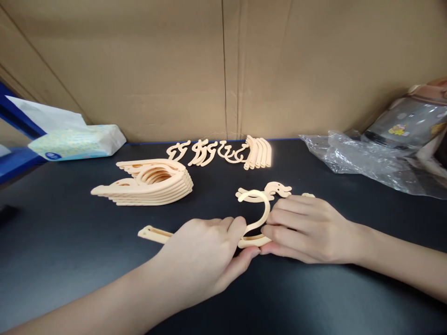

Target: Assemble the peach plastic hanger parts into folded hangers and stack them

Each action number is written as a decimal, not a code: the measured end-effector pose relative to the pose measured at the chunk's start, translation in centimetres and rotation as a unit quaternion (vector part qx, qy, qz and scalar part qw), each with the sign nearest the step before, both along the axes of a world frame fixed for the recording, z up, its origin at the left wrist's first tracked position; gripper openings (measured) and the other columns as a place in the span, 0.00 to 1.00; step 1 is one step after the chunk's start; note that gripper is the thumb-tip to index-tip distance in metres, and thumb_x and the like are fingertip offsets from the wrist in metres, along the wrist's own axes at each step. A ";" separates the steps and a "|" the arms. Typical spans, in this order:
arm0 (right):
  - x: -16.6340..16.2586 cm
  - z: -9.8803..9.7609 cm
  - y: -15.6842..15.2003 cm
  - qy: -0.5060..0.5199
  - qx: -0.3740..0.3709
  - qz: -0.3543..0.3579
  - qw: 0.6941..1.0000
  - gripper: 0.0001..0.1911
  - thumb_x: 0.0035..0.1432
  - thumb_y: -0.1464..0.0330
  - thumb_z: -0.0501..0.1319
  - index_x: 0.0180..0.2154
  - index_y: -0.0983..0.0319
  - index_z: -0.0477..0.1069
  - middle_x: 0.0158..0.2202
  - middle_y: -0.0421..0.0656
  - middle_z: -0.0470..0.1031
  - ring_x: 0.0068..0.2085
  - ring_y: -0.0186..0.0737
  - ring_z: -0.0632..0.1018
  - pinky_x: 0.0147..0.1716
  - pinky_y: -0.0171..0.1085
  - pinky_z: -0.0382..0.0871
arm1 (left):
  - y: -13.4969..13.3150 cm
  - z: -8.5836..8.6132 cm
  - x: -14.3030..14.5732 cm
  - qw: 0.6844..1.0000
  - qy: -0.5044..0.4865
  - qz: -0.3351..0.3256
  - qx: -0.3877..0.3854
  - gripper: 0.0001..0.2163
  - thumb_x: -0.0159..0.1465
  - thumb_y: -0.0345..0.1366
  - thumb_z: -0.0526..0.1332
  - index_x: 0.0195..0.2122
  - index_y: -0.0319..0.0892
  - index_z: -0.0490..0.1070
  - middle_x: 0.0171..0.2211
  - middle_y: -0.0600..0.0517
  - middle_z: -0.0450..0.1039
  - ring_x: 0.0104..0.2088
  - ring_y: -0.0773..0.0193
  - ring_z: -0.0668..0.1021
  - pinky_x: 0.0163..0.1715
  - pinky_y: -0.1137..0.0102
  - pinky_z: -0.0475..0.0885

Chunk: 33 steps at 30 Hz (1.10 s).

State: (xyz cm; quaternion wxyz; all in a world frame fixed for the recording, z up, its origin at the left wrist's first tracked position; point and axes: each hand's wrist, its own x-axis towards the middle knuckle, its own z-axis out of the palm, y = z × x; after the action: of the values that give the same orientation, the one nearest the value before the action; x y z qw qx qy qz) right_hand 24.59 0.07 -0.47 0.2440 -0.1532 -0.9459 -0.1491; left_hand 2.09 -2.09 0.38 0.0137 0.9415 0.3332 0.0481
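A cream plastic folding clothes hanger (254, 240) lies low over the dark table, gripped from both sides. My left hand (206, 251) is closed around its left arm (153, 233), whose slotted end sticks out past my knuckles. My right hand (310, 228) pinches the right side, with the fingers bent and the thumb underneath. Between my hands rises the curved hook (266, 211). The joint at the hook's base is partly covered by my fingers. Just behind the hook rests a curved cream piece with small holes (277, 189).
A stack of folded cream hangers (157, 186) stands at left. Along the back lie loose hooks (230, 152), small curved parts (202, 152) and hanger arms (258, 152). A tissue pack (80, 142) sits back left; a clear plastic bag (370, 163) and a transparent container (408, 118) are at right.
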 end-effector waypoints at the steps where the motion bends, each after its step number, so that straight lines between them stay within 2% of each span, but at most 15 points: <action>1: 0.0 0.0 0.0 0.000 0.000 0.001 1.000 0.16 0.67 0.64 0.56 0.28 0.63 0.72 0.24 0.39 0.70 0.28 0.36 0.66 0.27 0.36 0.59 | 0.0 0.0 0.0 1.000 -0.002 -0.004 0.011 0.16 0.72 0.43 0.45 0.27 0.43 0.58 0.21 0.52 0.69 0.19 0.61 0.74 0.17 0.70 0.51; 7: 0.1 -0.1 -0.1 0.041 0.029 -0.037 0.998 0.13 0.62 0.60 0.61 0.30 0.61 0.72 0.29 0.39 0.76 0.38 0.37 0.71 0.42 0.39 0.64 | 0.3 -0.3 -0.2 0.998 -0.022 0.003 0.065 0.15 0.68 0.41 0.55 0.25 0.42 0.61 0.18 0.55 0.68 0.16 0.62 0.74 0.15 0.70 0.52; 11: 0.0 -0.2 -0.1 0.060 0.052 -0.071 0.994 0.14 0.60 0.56 0.63 0.34 0.61 0.73 0.34 0.40 0.78 0.40 0.39 0.72 0.45 0.41 0.64 | 0.5 -0.6 -0.2 0.997 -0.034 0.001 0.070 0.15 0.67 0.42 0.56 0.24 0.42 0.60 0.18 0.57 0.68 0.15 0.63 0.73 0.15 0.70 0.51; 18: 0.0 -0.1 -0.1 0.069 0.060 -0.112 0.990 0.19 0.58 0.52 0.63 0.34 0.62 0.71 0.38 0.44 0.77 0.41 0.43 0.73 0.42 0.42 0.63 | 0.6 -0.7 -0.4 0.995 -0.055 0.002 0.078 0.17 0.69 0.42 0.54 0.24 0.42 0.59 0.16 0.58 0.66 0.13 0.66 0.71 0.15 0.72 0.50; 23: -0.1 0.0 -0.1 0.067 0.066 -0.123 0.988 0.20 0.58 0.50 0.62 0.35 0.62 0.71 0.37 0.44 0.77 0.38 0.42 0.73 0.36 0.42 0.62 | 0.7 -0.8 -0.4 0.994 -0.070 -0.006 0.086 0.20 0.72 0.44 0.46 0.23 0.42 0.59 0.15 0.57 0.66 0.12 0.66 0.70 0.14 0.72 0.50; 33: -0.1 0.0 0.0 0.090 0.056 -0.117 0.988 0.20 0.59 0.52 0.63 0.38 0.63 0.68 0.37 0.45 0.79 0.40 0.42 0.75 0.39 0.41 0.63 | 0.7 -0.8 -0.3 0.993 -0.073 -0.010 0.092 0.22 0.73 0.45 0.42 0.23 0.42 0.59 0.15 0.56 0.66 0.12 0.66 0.70 0.14 0.71 0.50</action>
State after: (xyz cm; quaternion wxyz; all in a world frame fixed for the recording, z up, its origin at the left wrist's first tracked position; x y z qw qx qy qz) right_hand 24.49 0.10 -0.44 0.3168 -0.2617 -0.8861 -0.2146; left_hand 1.81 -1.40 -0.42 -0.0479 0.9359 0.3164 0.1472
